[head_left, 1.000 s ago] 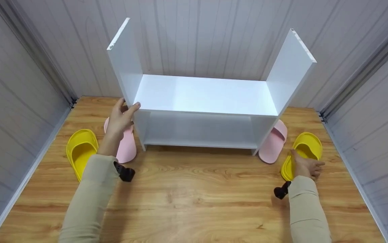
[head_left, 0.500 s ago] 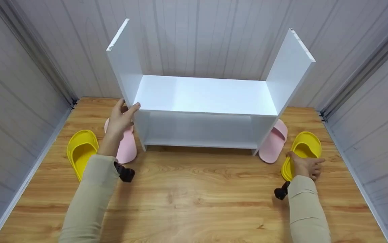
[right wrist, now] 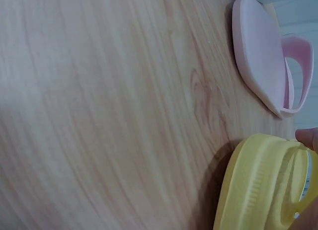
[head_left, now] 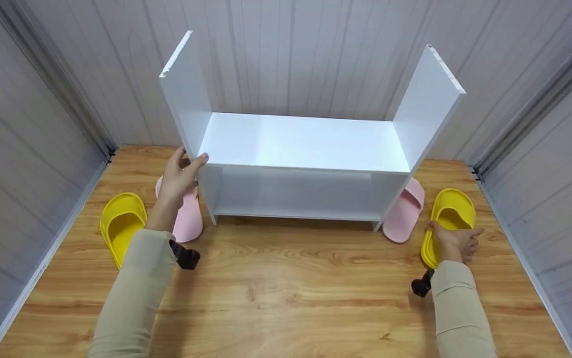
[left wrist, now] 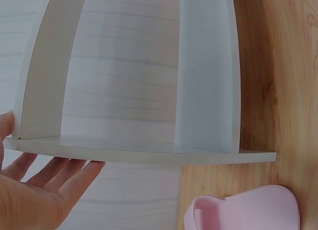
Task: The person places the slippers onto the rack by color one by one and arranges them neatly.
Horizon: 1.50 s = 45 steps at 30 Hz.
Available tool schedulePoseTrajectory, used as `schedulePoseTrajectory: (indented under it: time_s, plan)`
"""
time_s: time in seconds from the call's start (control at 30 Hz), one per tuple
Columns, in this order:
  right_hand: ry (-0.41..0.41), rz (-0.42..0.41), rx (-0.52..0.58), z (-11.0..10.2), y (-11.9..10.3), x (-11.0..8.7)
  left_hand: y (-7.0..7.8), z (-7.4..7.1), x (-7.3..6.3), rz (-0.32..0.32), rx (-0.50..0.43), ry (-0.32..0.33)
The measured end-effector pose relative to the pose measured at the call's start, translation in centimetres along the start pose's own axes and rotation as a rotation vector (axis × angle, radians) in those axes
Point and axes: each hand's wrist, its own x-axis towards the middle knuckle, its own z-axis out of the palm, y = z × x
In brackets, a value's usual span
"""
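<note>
A white two-tier shelf (head_left: 305,144) stands against the back wall, its two side panels rising above the middle board. My left hand (head_left: 179,181) grips the left side panel, thumb on the front edge and fingers around the outer face, as the left wrist view confirms. At the right, my right hand (head_left: 455,242) spans the yellow slipper (head_left: 452,201), thumb on its left edge and fingers at the far side. The right wrist view shows that yellow slipper (right wrist: 253,185) with my thumb (right wrist: 308,138) against it; my other fingers are mostly out of that view.
Pink slippers flank the shelf, one partly behind my left hand (head_left: 188,219) and one at the right (head_left: 402,216). A second yellow slipper (head_left: 122,226) lies at the left. Panelled walls (head_left: 27,149) enclose the wood-look floor (head_left: 276,288) on three sides.
My right hand and the yellow slipper have shifted slightly to the right, the slipper's toe a little further away. My left hand keeps its place on the shelf.
</note>
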Motion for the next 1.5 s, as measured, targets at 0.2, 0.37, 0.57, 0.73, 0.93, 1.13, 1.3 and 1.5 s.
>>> schedulePoseTrajectory:
  time_s: [0.2,0.37,0.57,0.73,0.93,1.13,1.3,1.5]
  plan:
    - [-0.026,-0.050,-0.016,-0.3,-1.0,0.1,0.0,0.0,0.2,-0.008,-0.001,0.001]
    - [-0.073,-0.110,-0.026,-0.3,-2.1,0.2,0.0,0.0,0.2,0.002,-0.010,0.003]
    - [-0.086,-0.207,-0.048,-0.1,-3.2,0.2,-0.1,0.2,0.2,0.045,-0.046,0.002]
    - [-0.115,-0.278,-0.068,0.0,-3.6,0.2,-0.2,0.3,0.3,0.043,-0.039,0.000]
    - [-0.165,-0.355,-0.087,0.0,-3.9,0.2,-0.2,0.3,0.4,0.043,-0.037,0.001]
    - [-0.194,-0.467,-0.103,-0.3,-4.1,0.1,-0.1,0.3,0.4,0.024,-0.019,0.006]
    - [-0.227,-0.553,-0.146,-0.9,-4.1,0.5,-0.1,0.3,0.5,0.022,-0.017,0.006]
    - [-0.273,-0.692,-0.200,-1.8,-4.0,1.3,-0.1,0.3,0.5,0.029,-0.025,0.009]
